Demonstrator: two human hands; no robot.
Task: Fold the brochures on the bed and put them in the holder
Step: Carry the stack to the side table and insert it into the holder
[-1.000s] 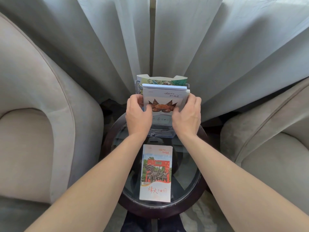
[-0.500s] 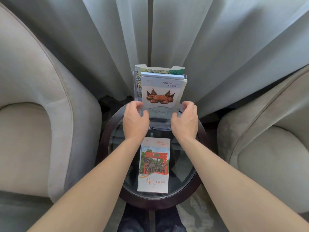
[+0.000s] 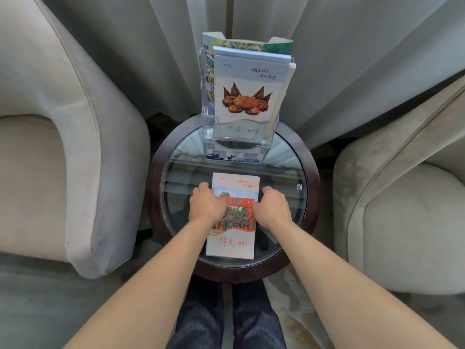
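A clear acrylic holder (image 3: 208,127) stands at the far side of a round glass table (image 3: 309,205). In its front pocket sits a folded crab brochure (image 3: 247,96), with a green map brochure (image 3: 251,44) behind it. A folded red-gate brochure (image 3: 232,243) lies flat on the glass nearer to me. My left hand (image 3: 206,205) rests at its left edge and my right hand (image 3: 273,207) at its right edge, fingers curled onto the paper's sides. Whether the brochure is lifted off the glass I cannot tell.
A beige armchair (image 3: 75,147) stands left of the table and another (image 3: 402,197) to its right. Grey curtains (image 3: 151,46) hang directly behind the holder. My dark trouser legs (image 3: 226,318) show below the table's dark wooden rim.
Both hands let go of the crab brochure in the holder and drew back toward me, down to the red-gate brochure on the glass. The crab brochure now sits fully in the pocket.
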